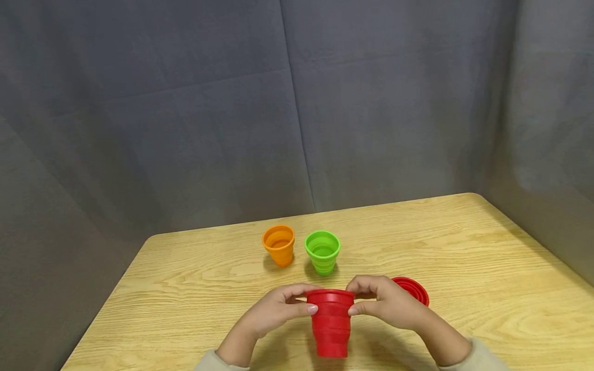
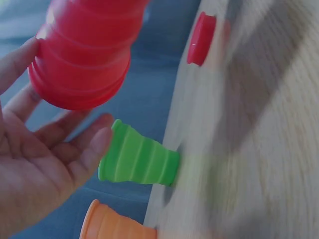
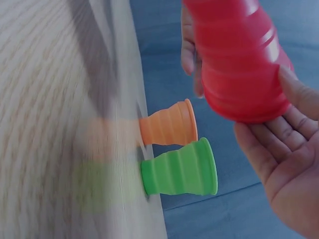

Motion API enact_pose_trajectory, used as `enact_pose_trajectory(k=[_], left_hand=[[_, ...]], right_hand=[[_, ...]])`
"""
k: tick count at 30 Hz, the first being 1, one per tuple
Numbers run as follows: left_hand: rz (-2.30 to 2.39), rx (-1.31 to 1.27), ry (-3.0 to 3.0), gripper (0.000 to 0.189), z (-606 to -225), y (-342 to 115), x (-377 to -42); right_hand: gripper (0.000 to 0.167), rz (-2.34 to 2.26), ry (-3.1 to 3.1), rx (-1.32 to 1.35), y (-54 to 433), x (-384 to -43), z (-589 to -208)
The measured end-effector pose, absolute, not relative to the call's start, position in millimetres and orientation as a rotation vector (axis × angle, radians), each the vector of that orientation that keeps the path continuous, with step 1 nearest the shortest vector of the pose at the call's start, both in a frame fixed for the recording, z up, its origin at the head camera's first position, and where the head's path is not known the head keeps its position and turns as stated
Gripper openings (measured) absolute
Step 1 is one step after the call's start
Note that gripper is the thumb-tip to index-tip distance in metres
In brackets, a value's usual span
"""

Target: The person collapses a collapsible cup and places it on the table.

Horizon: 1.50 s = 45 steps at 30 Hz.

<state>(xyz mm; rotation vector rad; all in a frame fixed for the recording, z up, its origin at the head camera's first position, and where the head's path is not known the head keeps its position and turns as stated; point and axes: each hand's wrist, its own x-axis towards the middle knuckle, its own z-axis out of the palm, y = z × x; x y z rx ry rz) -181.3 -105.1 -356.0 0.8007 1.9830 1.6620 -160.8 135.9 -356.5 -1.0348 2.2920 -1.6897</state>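
Note:
A red collapsible cup [image 1: 331, 324], pulled out to full height with its wide rim up, is held above the table between both hands. My left hand [image 1: 277, 312] grips its rim from the left, thumb on the near wall and fingers behind. On the other side my right hand [image 1: 385, 301] pinches the rim the same way. Beyond the hands stand an orange collapsible cup [image 1: 280, 247] and a green collapsible cup [image 1: 323, 252], both extended and upright. A flattened red collapsible cup [image 1: 412, 290] lies on the table, partly hidden behind the right hand.
The wooden table [image 1: 199, 278] has a light grain and rounded back corners. Grey cloth [image 1: 209, 129] hangs along its back and sides. The orange and green cups stand side by side near the middle of the table.

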Motion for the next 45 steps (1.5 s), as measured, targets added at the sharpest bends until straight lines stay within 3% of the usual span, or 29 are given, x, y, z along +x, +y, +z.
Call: enact_pose_trajectory(k=[7, 18, 45], left_hand=[[1.787, 0.951, 1.932, 0.036, -352.1, -108.1, -181.9], [1.962, 1.144, 1.714, 0.037, -349.7, -94.5, -181.4], [1.914, 0.909, 2.054, 0.027, -349.2, -74.0, -182.9]], right_hand=[[0.01, -1.96, 1.886, -1.154, 136.6, -166.7, -365.2], [0.02, -2.172, 1.586, -1.121, 133.9, -164.4, -357.3], [0.006, -2.193, 1.756, -1.006, 126.6, -161.0, -348.7]])
